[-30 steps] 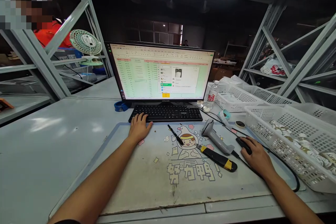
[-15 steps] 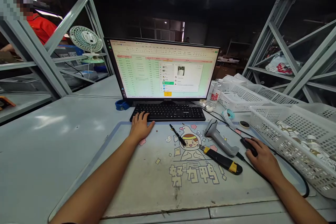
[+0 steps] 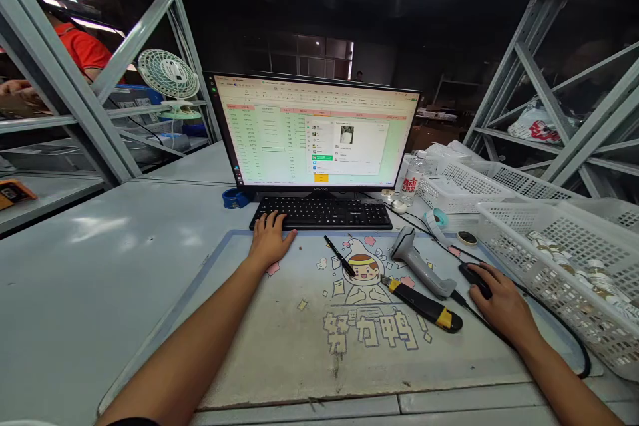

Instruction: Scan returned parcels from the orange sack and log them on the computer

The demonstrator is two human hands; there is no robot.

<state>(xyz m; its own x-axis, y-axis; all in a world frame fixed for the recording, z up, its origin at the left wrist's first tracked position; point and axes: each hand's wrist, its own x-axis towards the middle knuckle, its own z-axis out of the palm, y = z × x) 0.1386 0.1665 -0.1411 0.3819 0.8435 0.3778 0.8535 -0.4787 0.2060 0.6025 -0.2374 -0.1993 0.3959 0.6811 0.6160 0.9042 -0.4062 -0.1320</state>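
Observation:
My left hand (image 3: pixel 270 239) lies with fingers spread over the left end of the black keyboard (image 3: pixel 324 213), its palm on the desk mat (image 3: pixel 279 346). At the right, my right hand (image 3: pixel 502 299) is curled over a black computer mouse (image 3: pixel 475 279). Between the hands lie a black pen (image 3: pixel 339 255), a grey barcode scanner (image 3: pixel 422 266) and a black and yellow utility knife (image 3: pixel 426 306). Behind the keyboard stands a monitor (image 3: pixel 269 133) showing a spreadsheet and a chat window.
White plastic baskets (image 3: pixel 544 273) line the right side, the nearest holding several small bottles (image 3: pixel 596 273). A water bottle (image 3: pixel 412 178), a tape roll (image 3: pixel 436 217) and a blue tape roll (image 3: pixel 234 198) stand near the monitor. A fan (image 3: pixel 168 74) and a person in red (image 3: pixel 82 46) are at the left.
The whole view has shifted slightly, so things sit a little further right. Both hands keep their places on the keyboard and mouse. The person at the left has shifted an arm.

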